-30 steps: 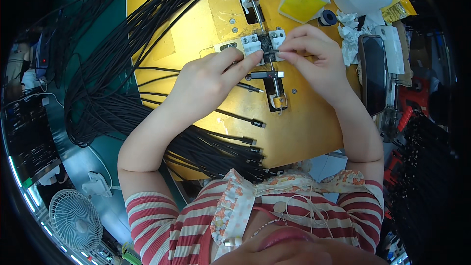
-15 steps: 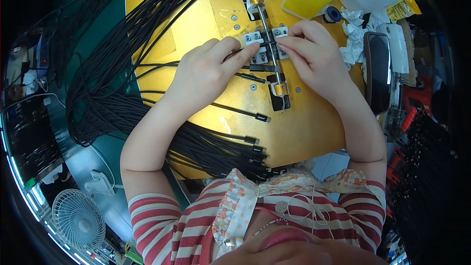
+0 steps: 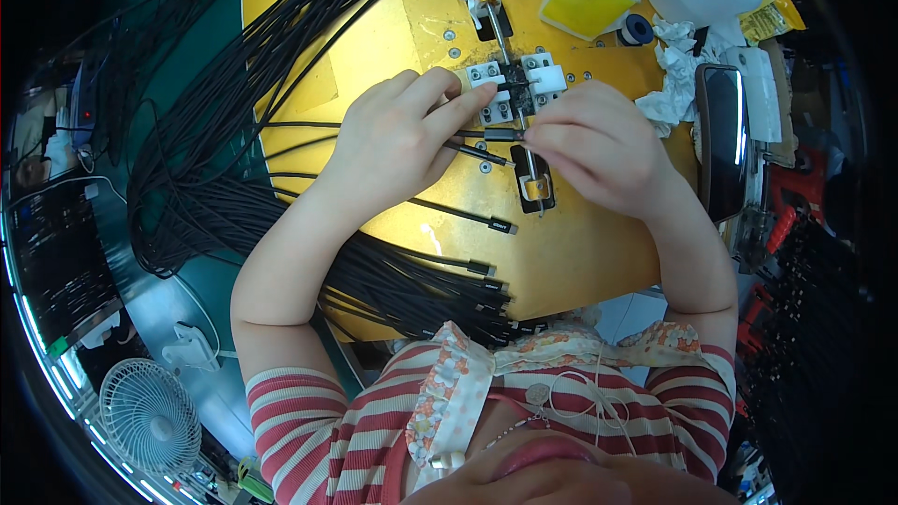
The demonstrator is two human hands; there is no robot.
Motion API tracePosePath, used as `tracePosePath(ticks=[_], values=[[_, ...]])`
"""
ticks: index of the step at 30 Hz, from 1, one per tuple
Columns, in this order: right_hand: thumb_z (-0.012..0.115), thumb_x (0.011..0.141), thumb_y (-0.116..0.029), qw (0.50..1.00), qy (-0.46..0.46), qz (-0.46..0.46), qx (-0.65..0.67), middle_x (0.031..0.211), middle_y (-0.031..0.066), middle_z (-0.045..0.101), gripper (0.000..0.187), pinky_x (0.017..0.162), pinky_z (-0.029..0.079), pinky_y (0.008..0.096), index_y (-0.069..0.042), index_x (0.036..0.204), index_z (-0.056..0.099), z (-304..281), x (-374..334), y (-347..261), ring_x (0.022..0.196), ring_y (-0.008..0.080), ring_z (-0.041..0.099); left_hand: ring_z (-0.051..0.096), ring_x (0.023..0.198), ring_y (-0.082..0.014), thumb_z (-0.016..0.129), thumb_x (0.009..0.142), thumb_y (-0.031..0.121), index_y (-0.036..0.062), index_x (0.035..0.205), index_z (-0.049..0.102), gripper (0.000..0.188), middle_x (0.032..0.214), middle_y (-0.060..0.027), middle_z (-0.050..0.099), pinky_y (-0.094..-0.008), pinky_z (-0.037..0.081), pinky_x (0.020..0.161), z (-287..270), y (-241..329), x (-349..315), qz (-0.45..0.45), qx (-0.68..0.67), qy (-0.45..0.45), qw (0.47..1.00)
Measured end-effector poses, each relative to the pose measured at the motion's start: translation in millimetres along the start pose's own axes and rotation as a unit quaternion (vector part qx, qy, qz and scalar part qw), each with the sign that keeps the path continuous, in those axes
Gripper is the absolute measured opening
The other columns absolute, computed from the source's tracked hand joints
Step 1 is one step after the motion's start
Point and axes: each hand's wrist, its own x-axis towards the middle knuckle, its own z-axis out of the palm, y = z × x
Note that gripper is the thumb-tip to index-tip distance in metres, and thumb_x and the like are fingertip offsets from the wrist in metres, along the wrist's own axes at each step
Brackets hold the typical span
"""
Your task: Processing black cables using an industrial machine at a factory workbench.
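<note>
My left hand (image 3: 398,131) is closed, thumb and forefinger pinched on a black cable at the left side of a small clamping fixture (image 3: 491,110) with white screwed blocks. A thin metal rod (image 3: 502,37) crosses over the fixture between two brass-coloured end pieces. My right hand (image 3: 599,145) is closed, its fingertips at the metal tip of a black cable connector (image 3: 503,135) just below the fixture. The fingertips hide part of that tip. Another cable connector (image 3: 482,151) lies beside it, under my left hand. A further cable plug (image 3: 502,225) rests nearer to me.
Bundles of black cables (image 3: 215,150) spread over the left of the gold-coloured worktop (image 3: 580,252). A jar with a yellow label (image 3: 582,0), a small dark spool (image 3: 636,30), crumpled tissue (image 3: 669,84) and a phone (image 3: 720,140) sit at the right. A white fan (image 3: 150,416) stands lower left.
My right hand has moved from the fixture's right block toward me, to the connector below it. The right white block is now uncovered. My left hand has stayed nearly still.
</note>
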Motion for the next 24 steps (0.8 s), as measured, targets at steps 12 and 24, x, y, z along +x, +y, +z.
tracePosePath(ticks=[12, 24], values=[[0.069, 0.075, 0.002, 0.996, 0.032, 0.071, 0.030, 0.087, 0.0098, 0.064, 0.016, 0.069, 0.051, 0.0322, -0.001, 0.091, 0.067, -1.6, -1.9, 4.4, 0.080, 0.0258, 0.063, 0.059, 0.077, -0.0213, 0.067, 0.064, -0.002, 0.0090, 0.114, 0.065, 0.051, 0.091, -0.0056, 0.061, -0.0328, 0.049, 0.068, 0.3, 2.0, -3.1, -0.016, -0.015, -0.004, 1.000], [0.068, 0.080, 0.001, 0.958, 0.057, 0.184, 0.213, 0.087, 0.0073, 0.062, 0.008, 0.065, 0.046, 0.0248, 0.001, 0.088, 0.066, -0.4, 2.1, 2.2, 0.076, 0.0159, 0.059, 0.064, 0.071, -0.0241, 0.064, 0.075, -0.005, 0.0055, 0.120, 0.063, 0.047, 0.087, -0.0097, 0.061, -0.0337, 0.052, 0.063, -36.0, 18.3, 1.3, -0.086, -0.187, -0.106, 0.973]])
